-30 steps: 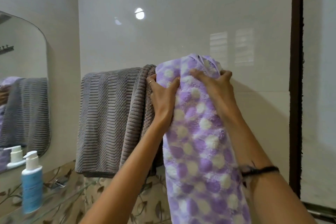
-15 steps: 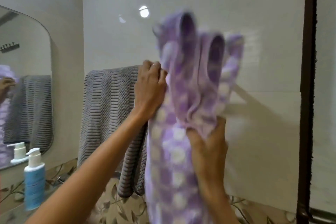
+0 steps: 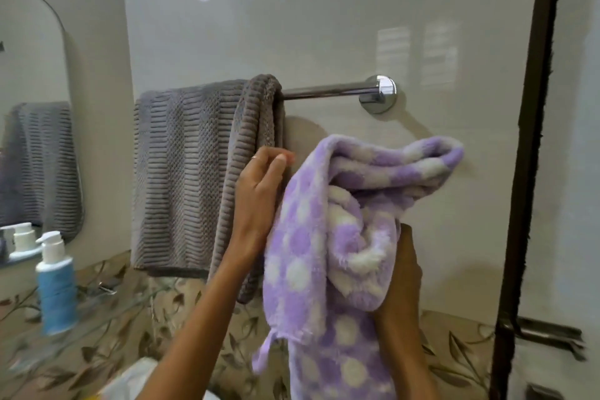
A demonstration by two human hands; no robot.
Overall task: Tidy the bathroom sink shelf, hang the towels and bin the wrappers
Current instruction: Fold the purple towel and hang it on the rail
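Observation:
A purple towel with white dots [image 3: 311, 237] is bunched up in front of the wall, below the chrome towel bar [image 3: 328, 92] and off it. My left hand [image 3: 259, 201] has its fingers curled at the towel's upper left edge, and seems to pinch it. From below and behind, my right hand [image 3: 402, 273] grips the bunched right side. A grey ribbed towel [image 3: 185, 172] hangs over the left part of the bar, just left of my left hand. The bar's right part is bare.
A blue pump bottle [image 3: 56, 286] stands on the glass shelf [image 3: 107, 302] at the lower left, under the mirror [image 3: 32, 91]. A dark door frame [image 3: 529, 172] runs down the right side. Something white and blurred [image 3: 136, 377] lies at the bottom edge.
The purple towel lay over the bar a second ago; both hands lifted it off and brought it down below the bar, which now shows bare on the right.

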